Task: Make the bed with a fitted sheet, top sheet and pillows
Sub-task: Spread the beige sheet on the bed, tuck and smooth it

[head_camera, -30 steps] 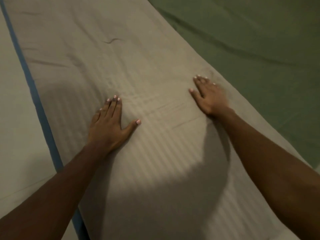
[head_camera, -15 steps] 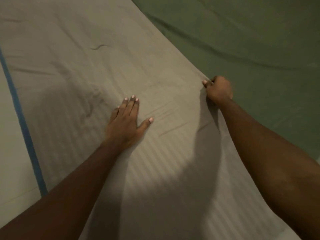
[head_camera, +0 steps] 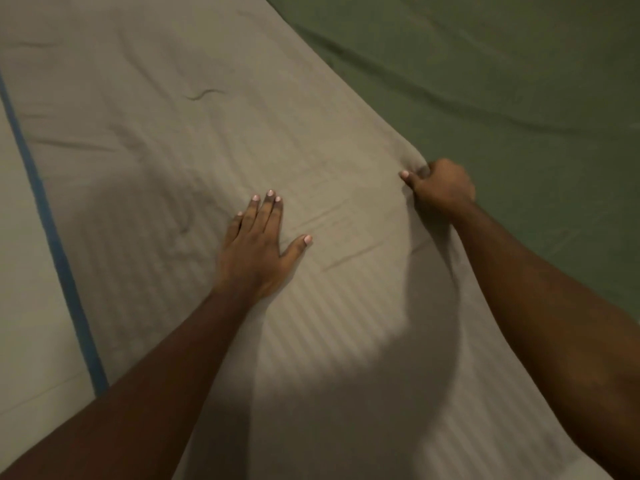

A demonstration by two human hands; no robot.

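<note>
Our right hand moved from flat to fist, gripping tan sheet edge for pulling; our left hand flat, fingers straight, pinning cloth against slip.

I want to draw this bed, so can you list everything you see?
tan striped cloth sheet: one, tan, across the middle.
plain green cloth sheet: one, green, upper right.
narrow blue band: one, blue, left side, along the tan sheet's edge.
pale cloth: one, off-white, far left beyond the band.
left hand: one, flat on the tan sheet.
right hand: one, gripping the tan sheet's right edge.
</note>
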